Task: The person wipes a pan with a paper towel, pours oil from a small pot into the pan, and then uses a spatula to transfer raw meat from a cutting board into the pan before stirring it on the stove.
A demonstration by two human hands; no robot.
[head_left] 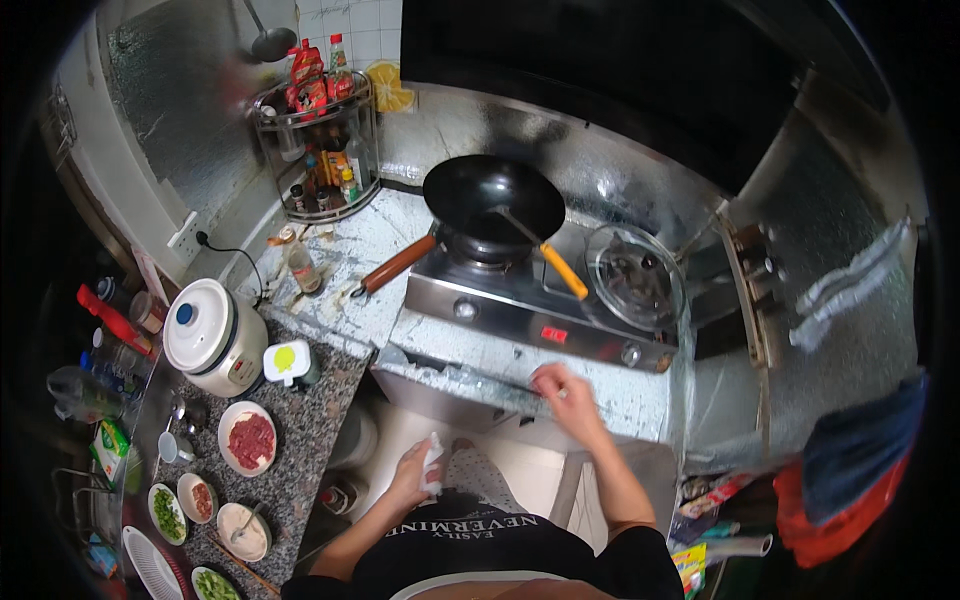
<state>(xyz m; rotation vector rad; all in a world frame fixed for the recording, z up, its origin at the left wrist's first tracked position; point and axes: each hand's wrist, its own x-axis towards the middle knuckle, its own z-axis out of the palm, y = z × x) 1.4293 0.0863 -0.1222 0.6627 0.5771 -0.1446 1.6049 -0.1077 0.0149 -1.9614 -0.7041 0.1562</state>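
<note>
My left hand [408, 476] is closed around a crumpled white tissue [433, 464], low in front of my body. My right hand [570, 402] is over the counter edge in front of the stove, fingers curled in; whatever they hold, if anything, is hidden. Beyond it stands the gas stove [510, 322]. A black wok [470, 190] with a brown wooden handle sits on the left burner. Inside the wok rests a metal spatula [563, 270], its yellow handle hanging over the rim toward me. A clear glass lid [612, 300] covers the right burner.
On the left counter are a rice cooker [205, 335], a white lidded container [287, 363], a bowl of red meat [248, 440] and small bowls of chopped food [168, 512]. A rack of bottles [318, 150] fills the back corner. Cloths [850, 470] hang at right.
</note>
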